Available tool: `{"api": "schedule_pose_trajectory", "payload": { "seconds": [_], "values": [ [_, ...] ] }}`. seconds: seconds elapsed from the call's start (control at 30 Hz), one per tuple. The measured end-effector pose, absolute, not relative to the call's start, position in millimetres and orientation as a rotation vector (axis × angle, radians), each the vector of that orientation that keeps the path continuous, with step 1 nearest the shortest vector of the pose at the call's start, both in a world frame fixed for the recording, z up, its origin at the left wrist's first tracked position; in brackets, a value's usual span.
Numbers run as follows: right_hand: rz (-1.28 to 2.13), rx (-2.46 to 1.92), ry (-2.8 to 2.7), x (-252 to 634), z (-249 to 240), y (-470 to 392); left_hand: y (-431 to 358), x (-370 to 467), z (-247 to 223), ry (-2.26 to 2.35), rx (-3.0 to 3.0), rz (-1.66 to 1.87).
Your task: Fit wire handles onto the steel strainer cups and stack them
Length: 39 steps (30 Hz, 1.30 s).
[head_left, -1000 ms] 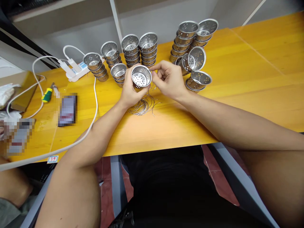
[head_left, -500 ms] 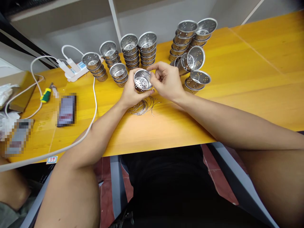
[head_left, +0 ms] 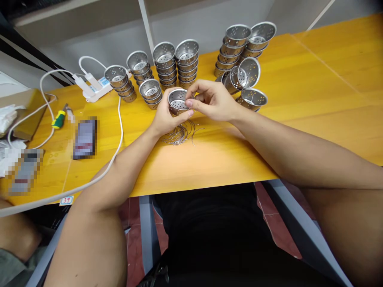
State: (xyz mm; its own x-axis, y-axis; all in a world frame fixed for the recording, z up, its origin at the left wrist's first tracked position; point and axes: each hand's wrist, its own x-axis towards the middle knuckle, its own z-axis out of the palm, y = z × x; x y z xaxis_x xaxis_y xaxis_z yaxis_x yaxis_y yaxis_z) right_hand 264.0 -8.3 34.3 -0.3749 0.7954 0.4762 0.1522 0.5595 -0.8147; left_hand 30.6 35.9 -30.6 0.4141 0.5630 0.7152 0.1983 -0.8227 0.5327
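Silver, round, perforated metal cup (head_left: 178, 105), clasped mouth up in the left hand (head_left: 164, 117), above a heap of thin, curved, silver wires (head_left: 176, 138) on the yellow wooden table (head_left: 191, 163). Probably light and stiff, with smooth, slightly slippery walls; not fragile, though likely to dent under a hard squeeze. Best held round the outer wall below the rim, leaving the mouth free. Left fingers wrapped around the outer side, thumb along the near side. Right hand (head_left: 218, 100) at the cup's right edge, thumb and forefinger close together; impossible to tell whether pinching wire, rim or nothing. Beyond the left grip, stacks of matching cups (head_left: 150, 91). Compared with the earlier frames, right fingertips farther in over the mouth, covering more of it; cup barely shifted.
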Motion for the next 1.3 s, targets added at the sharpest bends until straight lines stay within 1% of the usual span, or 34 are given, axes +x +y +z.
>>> {"api": "schedule_pose_trajectory", "payload": {
  "seconds": [0.1, 0.23, 0.67, 0.73, 0.87, 0.97, 1.3],
  "values": [
    [0.919, -0.759, -1.835, 263, 34, -7, 37, 32, -32, 0.649, 2.313, 1.325],
    [0.916, -0.737, -1.779, 258, 34, -5, 40, 34, -37, 0.629, 2.305, 1.293],
    [0.944, -0.741, -1.772, 256, 32, -5, 39, 35, -37, 0.627, 2.295, 1.307],
    [0.879, -0.748, -1.8, 257, 31, -6, 41, 34, -40, 0.632, 2.304, 1.311],
    [0.601, -0.78, -1.776, 262, 30, -8, 46, 31, -44, 0.649, 2.294, 1.365],
    [0.456, -0.78, -1.847, 267, 32, -9, 49, 27, -45, 0.729, 2.276, 1.413],
    [0.303, -0.793, -2.155, 276, 36, -11, 52, 26, -47, 0.735, 2.292, 1.404]
  ]
}}
